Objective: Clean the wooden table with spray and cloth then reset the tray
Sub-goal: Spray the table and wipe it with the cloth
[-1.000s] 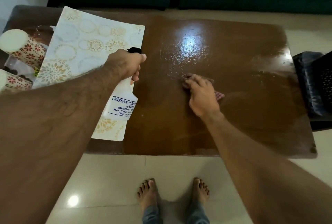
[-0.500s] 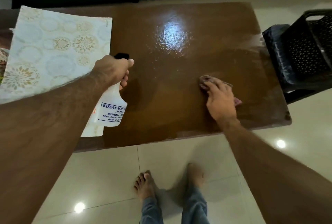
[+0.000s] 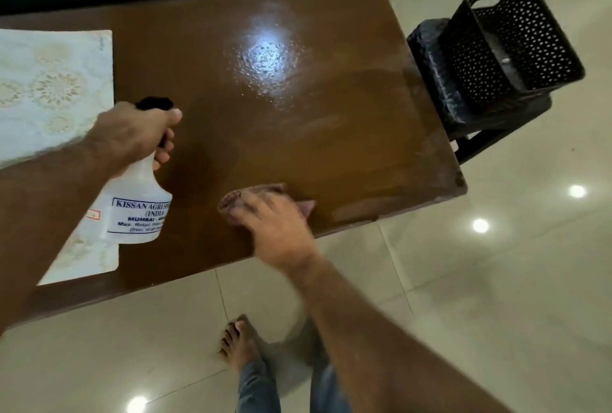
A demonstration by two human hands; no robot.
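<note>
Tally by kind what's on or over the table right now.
Spray bottle: 1, left hand grips it
Cloth: 1, under right hand
Patterned mat: 1
Total: 3

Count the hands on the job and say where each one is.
2. The left hand grips the spray bottle above the table; the right hand presses the cloth near the table's front edge.
</note>
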